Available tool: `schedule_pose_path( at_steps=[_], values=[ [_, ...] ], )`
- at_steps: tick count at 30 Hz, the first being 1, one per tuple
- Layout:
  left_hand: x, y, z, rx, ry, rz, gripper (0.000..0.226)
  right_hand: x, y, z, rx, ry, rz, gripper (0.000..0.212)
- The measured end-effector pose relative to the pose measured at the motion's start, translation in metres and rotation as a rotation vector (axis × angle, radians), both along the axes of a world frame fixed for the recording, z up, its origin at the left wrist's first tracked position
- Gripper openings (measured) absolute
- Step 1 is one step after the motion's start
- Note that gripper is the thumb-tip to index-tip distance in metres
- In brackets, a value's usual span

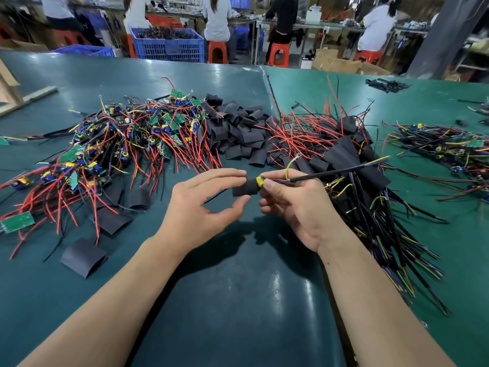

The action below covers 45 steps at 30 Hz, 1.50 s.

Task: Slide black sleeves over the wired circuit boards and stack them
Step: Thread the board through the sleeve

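Both forearms extend over the green desk (238, 300). Left hand (201, 205) pinches the black sleeve (244, 187) between thumb and fingers. Right hand (296, 205) grips the circuit board (259, 181), partly inside the sleeve, held above the desk between the piles

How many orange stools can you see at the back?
4. One orange stool stands far left, one beside the blue crate, one in the middle, one further right. Another reddish seat may be hidden further right.
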<state>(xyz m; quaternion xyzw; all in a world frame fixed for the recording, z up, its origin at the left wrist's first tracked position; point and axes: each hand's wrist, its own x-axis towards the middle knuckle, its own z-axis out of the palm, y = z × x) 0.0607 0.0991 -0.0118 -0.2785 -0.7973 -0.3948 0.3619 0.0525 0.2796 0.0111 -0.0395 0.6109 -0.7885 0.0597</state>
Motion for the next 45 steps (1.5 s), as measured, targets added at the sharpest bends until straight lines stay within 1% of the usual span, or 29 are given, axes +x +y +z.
schedule_pose_path(
  at_steps=[2,5,10,15,16,20,24,28,29,31,34,38,43,45],
  values=[
    [0.0,0.0,0.001,0.0,0.002,-0.007,0.023,0.0,0.0,0.0,-0.026,0.001,-0.011,0.008],
    [0.001,-0.001,0.001,-0.002,0.022,0.009,0.022,0.001,-0.001,-0.001,0.005,0.026,-0.002,0.006],
    [0.001,0.0,-0.001,0.002,0.06,0.023,0.026,0.001,-0.001,-0.001,0.047,0.081,0.003,0.016],
    [0.001,-0.004,0.002,-0.001,0.003,0.016,0.039,0.0,-0.003,0.0,-0.048,0.038,-0.022,0.008],
    [0.001,-0.006,0.002,0.008,-0.011,0.026,0.039,-0.001,-0.003,0.0,-0.064,0.022,-0.036,0.008],
    [-0.004,-0.013,0.0,0.04,-0.02,-0.009,0.023,-0.002,0.0,0.001,-0.104,-0.027,-0.067,0.014],
    [-0.005,-0.011,-0.003,0.064,-0.013,0.018,0.017,-0.002,-0.001,0.0,-0.067,-0.024,-0.072,0.018],
    [-0.004,-0.006,-0.005,0.064,0.018,0.053,0.016,-0.002,-0.002,-0.001,-0.03,-0.025,-0.089,0.027],
    [-0.003,-0.004,-0.006,0.076,0.016,0.054,0.016,-0.002,-0.003,-0.001,-0.01,-0.029,-0.091,0.027],
    [-0.002,0.0,-0.007,0.099,-0.005,0.031,0.018,-0.001,-0.004,-0.001,0.017,-0.039,-0.097,0.021],
    [-0.001,0.002,-0.007,0.082,-0.015,-0.032,0.021,-0.001,-0.005,-0.001,-0.002,-0.05,-0.081,0.019],
    [-0.002,0.003,-0.007,0.065,0.004,-0.042,0.021,0.001,-0.005,0.002,0.022,-0.043,-0.03,0.031],
    [-0.003,0.0,-0.005,0.031,0.053,-0.023,0.018,0.003,-0.008,0.002,0.037,0.028,-0.021,0.033],
    [-0.004,-0.001,-0.005,0.02,0.076,-0.01,0.02,0.004,-0.01,0.004,0.02,0.05,-0.025,0.037]
  ],
)
